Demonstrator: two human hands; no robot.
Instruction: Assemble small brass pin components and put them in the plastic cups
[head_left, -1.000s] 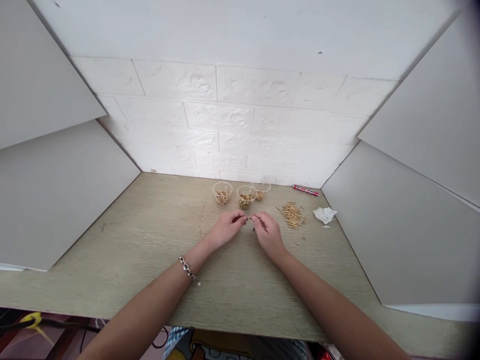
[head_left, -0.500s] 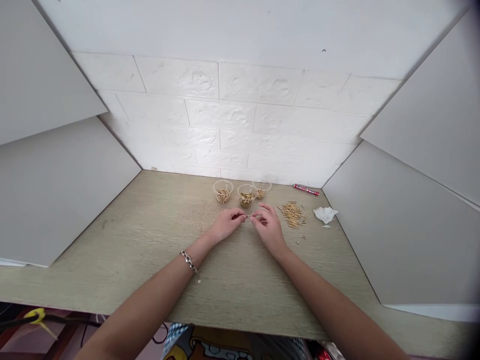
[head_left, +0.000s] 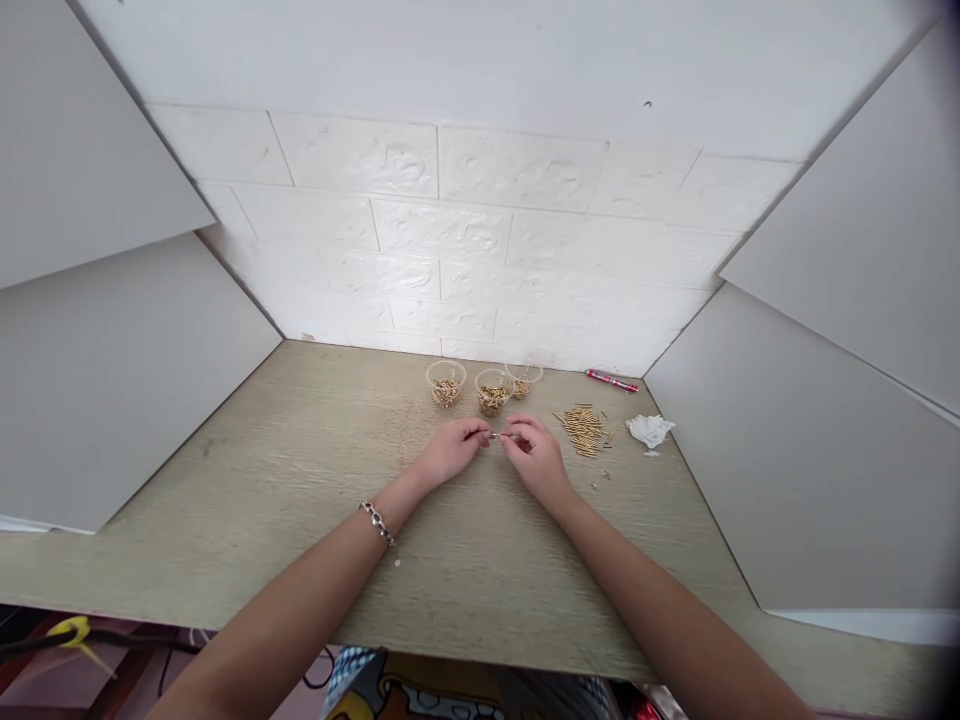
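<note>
My left hand (head_left: 454, 450) and my right hand (head_left: 537, 460) meet fingertip to fingertip over the middle of the table. Between them is a thin gold-coloured metal pin (head_left: 496, 435), its ends pinched in the fingers of both hands; its finer details are too small to make out. Just beyond my hands stand three clear plastic cups: a left cup (head_left: 446, 385), a middle cup (head_left: 493, 395) and a back right cup (head_left: 523, 380), all with small gold metal pieces inside. A pile of gold pins (head_left: 585, 430) lies to the right of my right hand.
A red tube-like item (head_left: 613, 380) lies near the wall (head_left: 480, 270). Crumpled white tissue (head_left: 651, 430) sits at the right, by the grey panel (head_left: 810, 450). Tiny brown bits (head_left: 409, 425) are scattered left of the cups. A second grey panel (head_left: 135, 370) stands on the left.
My fingertips have drawn slightly apart, so more of the gold pin shows between them. The raised fingers of my right hand have curled down closer.
</note>
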